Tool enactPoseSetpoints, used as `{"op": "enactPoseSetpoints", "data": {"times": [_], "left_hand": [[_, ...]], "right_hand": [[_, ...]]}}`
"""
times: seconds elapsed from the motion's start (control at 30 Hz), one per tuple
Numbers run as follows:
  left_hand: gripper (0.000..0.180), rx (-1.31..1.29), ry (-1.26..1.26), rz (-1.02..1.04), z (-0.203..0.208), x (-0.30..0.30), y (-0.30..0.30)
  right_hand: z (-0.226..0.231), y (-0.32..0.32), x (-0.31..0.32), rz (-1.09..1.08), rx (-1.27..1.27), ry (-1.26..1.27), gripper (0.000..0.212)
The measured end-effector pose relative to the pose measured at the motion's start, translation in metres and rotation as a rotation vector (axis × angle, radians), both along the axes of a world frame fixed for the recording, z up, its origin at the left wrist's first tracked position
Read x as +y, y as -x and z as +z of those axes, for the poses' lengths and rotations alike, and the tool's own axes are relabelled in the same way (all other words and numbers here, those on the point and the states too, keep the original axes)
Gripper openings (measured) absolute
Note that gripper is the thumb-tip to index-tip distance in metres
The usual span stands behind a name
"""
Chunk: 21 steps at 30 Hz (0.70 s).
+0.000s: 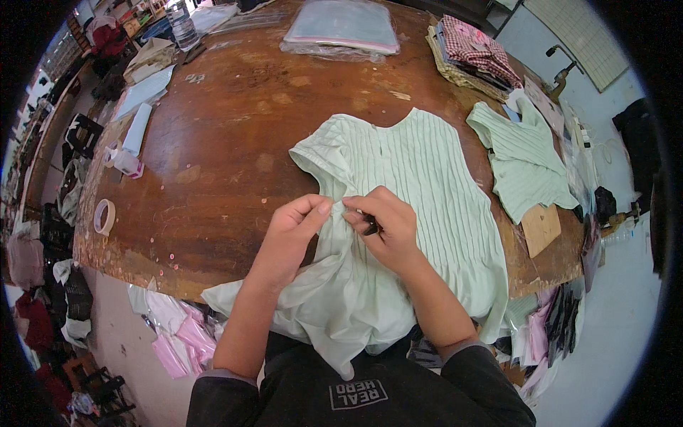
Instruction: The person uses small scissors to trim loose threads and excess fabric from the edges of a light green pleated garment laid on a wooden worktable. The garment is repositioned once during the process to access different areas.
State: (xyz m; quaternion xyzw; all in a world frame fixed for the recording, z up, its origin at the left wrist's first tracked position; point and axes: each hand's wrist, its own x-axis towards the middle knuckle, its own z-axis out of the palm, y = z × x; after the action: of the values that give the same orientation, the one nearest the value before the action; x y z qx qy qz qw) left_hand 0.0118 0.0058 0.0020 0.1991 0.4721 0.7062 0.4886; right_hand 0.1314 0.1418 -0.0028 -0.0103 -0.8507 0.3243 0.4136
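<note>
Thumb and forefinger of the left hand [288, 229] press together at the tips, pinching a narrow fold of the pale green garment [448, 199]. Fingers of the right hand [390, 224] curl nearly closed around a small dark object [370, 225], too small to identify; its thumb and forefinger meet just beside the left fingertips, and whether they also grip the cloth cannot be told. The garment lies at the near edge of the wooden table [228, 142], its lower part bunched and hanging over toward the person, under both forearms. Leftward, bare wood spreads widely to a tape roll [104, 217] and a bottle [129, 164] by the left edge, with small pink discs [176, 267] scattered toward the front. More open wood reaches from the collar to the clear plastic bags [341, 28] near the far edge. Rightward is tighter: a second green garment [523, 153] lies near, across a narrow strip, with a brown card [542, 231] by the right edge and folded clothes [478, 53] behind
</note>
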Motion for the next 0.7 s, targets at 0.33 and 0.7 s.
{"op": "enactPoseSetpoints", "data": {"times": [0.33,0.7], "left_hand": [[0.021,0.372,0.073,0.183,0.004,0.007,-0.010],[0.020,0.509,0.101,0.215,0.004,0.007,-0.014]], "right_hand": [[0.001,-0.002,0.001,-0.069,-0.005,-0.004,0.023],[-0.003,0.003,0.000,-0.057,0.037,-0.025,0.017]]}}
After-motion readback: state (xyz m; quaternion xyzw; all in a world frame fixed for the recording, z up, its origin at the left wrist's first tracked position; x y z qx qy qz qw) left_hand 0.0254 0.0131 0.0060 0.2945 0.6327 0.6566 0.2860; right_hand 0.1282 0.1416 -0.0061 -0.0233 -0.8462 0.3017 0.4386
